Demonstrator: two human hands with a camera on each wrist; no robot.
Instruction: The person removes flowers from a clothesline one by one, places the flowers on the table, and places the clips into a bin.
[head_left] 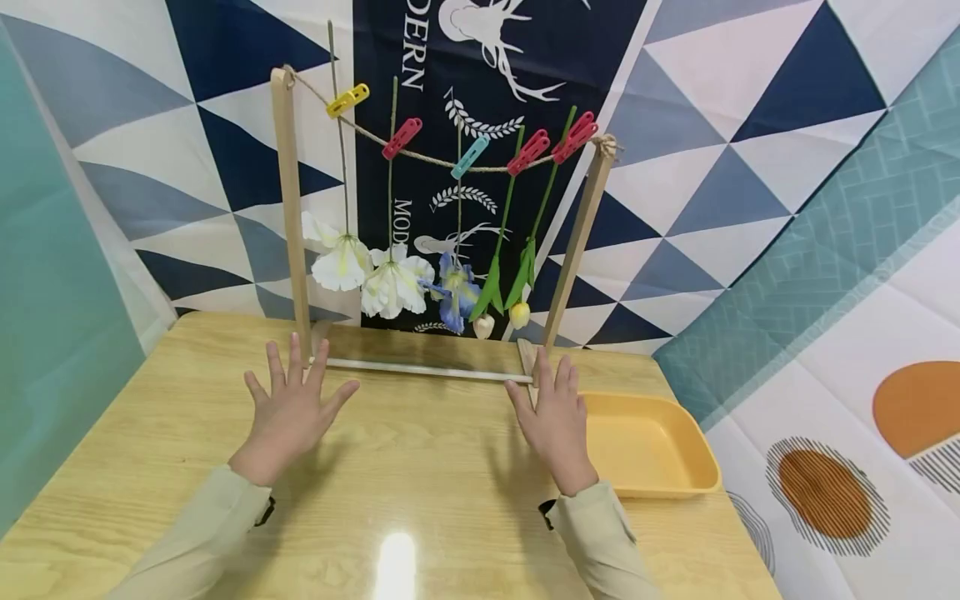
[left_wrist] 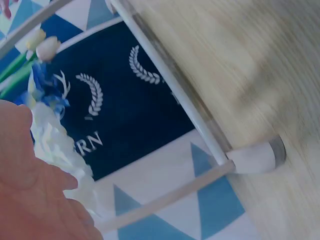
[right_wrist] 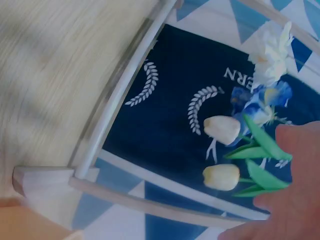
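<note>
Both hands hold nothing. With fingers spread, my left hand (head_left: pixel 291 417) is over the table near the left post of a wooden rack (head_left: pixel 431 371). My right hand (head_left: pixel 557 423), fingers also spread, is by the right post, beside a yellow tray. From the rack's twine (head_left: pixel 431 160), artificial flowers hang heads down: two white flowers (head_left: pixel 395 283), a blue iris (head_left: pixel 454 292), a pale tulip (head_left: pixel 483 326) and a yellow tulip (head_left: pixel 519 314). Clothespins grip the stems: a yellow clothespin (head_left: pixel 347 100), a blue clothespin (head_left: pixel 470 157) and several red clothespins (head_left: pixel 529 152).
The yellow tray (head_left: pixel 701 487) lies at the table's right side. Behind the rack hangs a patterned cloth (head_left: pixel 247 125) with triangles and a dark deer panel. The wooden table (head_left: pixel 420 467) extends in front of the rack, with a bright light reflection near its front.
</note>
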